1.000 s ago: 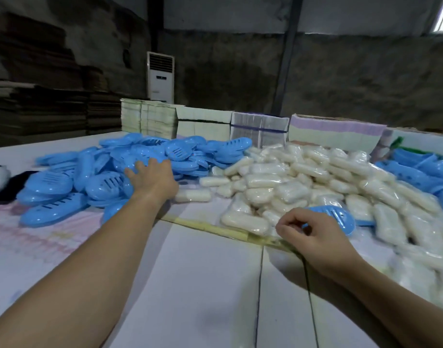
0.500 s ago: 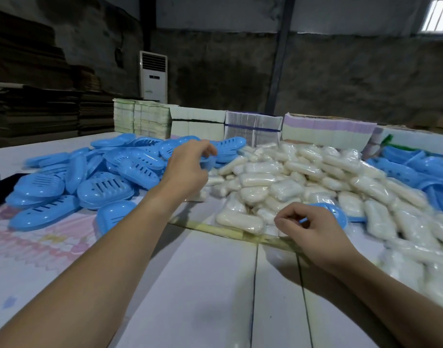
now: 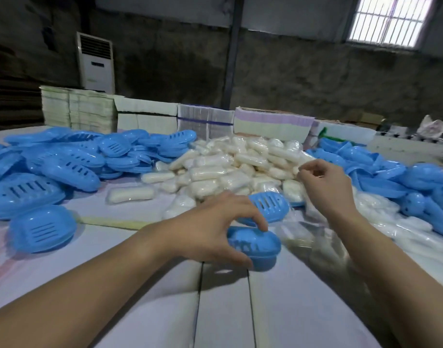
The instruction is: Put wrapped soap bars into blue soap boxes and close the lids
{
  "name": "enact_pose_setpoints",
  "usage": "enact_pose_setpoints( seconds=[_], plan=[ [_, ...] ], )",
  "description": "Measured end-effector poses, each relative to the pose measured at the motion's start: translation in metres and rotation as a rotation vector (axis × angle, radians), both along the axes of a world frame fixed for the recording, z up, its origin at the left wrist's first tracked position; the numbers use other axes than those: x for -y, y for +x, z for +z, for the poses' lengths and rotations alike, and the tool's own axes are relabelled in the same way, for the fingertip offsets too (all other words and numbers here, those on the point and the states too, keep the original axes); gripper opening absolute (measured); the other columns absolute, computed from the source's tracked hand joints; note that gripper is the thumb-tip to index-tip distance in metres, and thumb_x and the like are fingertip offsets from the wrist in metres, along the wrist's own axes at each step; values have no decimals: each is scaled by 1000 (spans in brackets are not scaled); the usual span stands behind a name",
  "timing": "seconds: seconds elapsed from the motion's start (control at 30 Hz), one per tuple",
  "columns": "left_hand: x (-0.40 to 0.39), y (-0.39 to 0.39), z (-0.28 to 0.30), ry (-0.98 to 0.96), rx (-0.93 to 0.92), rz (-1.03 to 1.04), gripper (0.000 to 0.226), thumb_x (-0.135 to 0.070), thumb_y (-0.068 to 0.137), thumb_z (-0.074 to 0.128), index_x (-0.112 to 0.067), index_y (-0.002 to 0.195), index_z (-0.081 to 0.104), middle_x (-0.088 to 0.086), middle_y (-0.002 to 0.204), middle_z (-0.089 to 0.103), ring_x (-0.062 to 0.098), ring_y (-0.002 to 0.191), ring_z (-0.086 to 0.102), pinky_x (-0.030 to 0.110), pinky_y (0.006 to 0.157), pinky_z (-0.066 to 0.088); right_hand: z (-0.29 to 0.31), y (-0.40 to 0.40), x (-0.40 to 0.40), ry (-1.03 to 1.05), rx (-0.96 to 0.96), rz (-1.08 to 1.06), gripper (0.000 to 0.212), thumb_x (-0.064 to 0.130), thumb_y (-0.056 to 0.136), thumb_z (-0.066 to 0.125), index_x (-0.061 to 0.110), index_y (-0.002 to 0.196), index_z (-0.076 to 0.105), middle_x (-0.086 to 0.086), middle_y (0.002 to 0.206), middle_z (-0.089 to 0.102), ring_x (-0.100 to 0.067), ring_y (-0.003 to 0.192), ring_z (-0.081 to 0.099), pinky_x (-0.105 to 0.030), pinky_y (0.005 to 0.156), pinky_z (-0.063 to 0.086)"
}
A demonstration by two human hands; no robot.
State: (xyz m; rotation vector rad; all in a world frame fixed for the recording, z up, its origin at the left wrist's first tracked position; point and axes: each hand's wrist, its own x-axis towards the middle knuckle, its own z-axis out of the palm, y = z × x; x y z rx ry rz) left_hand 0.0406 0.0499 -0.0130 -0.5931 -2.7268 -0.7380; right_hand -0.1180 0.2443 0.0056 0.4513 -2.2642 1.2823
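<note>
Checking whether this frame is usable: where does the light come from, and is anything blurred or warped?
Head view: daylight from the barred window; back wall dim; wide-angle bending at the edges; clear wrappers right of the held soap box smeared; left hand fairly sharp.

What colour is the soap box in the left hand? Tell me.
Blue, with slotted vents; the head view shows the soap box under the left hand.

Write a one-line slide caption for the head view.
Left hand grips a blue soap box while right hand reaches over wrapped soap bars.
</note>
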Motion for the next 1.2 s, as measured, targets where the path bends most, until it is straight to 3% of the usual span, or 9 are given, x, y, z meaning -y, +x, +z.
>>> enact_pose_setpoints(
  seconds=[0.07, 0.17, 0.37, 0.47, 0.6, 0.73, 0.93, 1.07, 1.2],
  plan=[
    [9, 1, 2, -84, 52, 59, 59, -44, 74, 87, -40, 124, 57, -22, 121, 50, 0, 117, 38, 11, 99, 29, -2, -16, -15, 365, 159, -170, 19, 37, 84, 62, 25, 100, 64, 4, 90, 64, -20, 87, 58, -33, 70, 45],
    [21, -1, 4, -141, 168, 114, 66, -53, 74, 82, -46, 130, 46, -19, 123, 49, 2, 116, 44, 19, 99, 38, -2, -27, -30, 749, 299, -286, 31, 45, 80, 59, 23, 102, 59, 1, 94, 63, -22, 86, 58, -35, 74, 50],
    [24, -10, -6, -93, 160, 146, 67, -63, 67, 79, -51, 123, 46, -26, 108, 54, -8, 106, 45, 12, 84, 38, -10, -30, -24, 855, 266, -308, 34, 35, 64, 63, 26, 95, 52, 1, 86, 59, -22, 82, 55, -30, 57, 39],
    [19, -13, -11, -42, 168, 159, 72, -73, 55, 71, -54, 119, 45, -28, 106, 57, -8, 110, 43, 19, 91, 41, -12, -31, -26, 836, 269, -275, 32, 37, 67, 63, 28, 96, 54, 1, 91, 62, -23, 85, 56, -31, 59, 40],
    [17, -14, -13, -11, 158, 172, 75, -75, 49, 69, -54, 117, 46, -28, 106, 59, -9, 110, 45, 20, 93, 41, -17, -32, -33, 760, 244, -192, 62, 41, 72, 69, 33, 130, 49, 0, 98, 60, -22, 90, 52, -32, 64, 41],
    [16, -13, -12, 9, 151, 173, 69, -67, 55, 78, -52, 116, 48, -27, 107, 60, -12, 110, 43, 9, 86, 36, -23, -28, -26, 604, 228, 4, 74, 38, 71, 75, 30, 139, 47, 0, 109, 57, -19, 96, 49, -30, 76, 41],
    [16, -12, -14, 36, 131, 180, 66, -52, 65, 88, -46, 119, 51, -22, 108, 61, -14, 108, 44, -2, 78, 33, -27, -27, -24, 734, 171, -53, 61, 47, 79, 68, 25, 133, 53, -5, 126, 62, -26, 111, 57, -35, 83, 47],
    [15, -12, -15, 47, 141, 193, 70, -54, 63, 88, -46, 121, 49, -23, 107, 61, -14, 106, 45, 1, 79, 36, -16, -20, -26, 451, 85, -23, 44, 42, 80, 65, 28, 122, 61, 1, 103, 64, -14, 80, 59, -32, 72, 46],
    [15, -12, -15, 59, 156, 212, 77, -55, 62, 89, -47, 126, 47, -27, 107, 60, -17, 106, 46, 4, 81, 37, 2, 3, -25, 216, 33, 317, 20, 29, 80, 69, 35, 99, 68, 20, 90, 65, -4, 83, 59, -21, 69, 43]
  ],
)
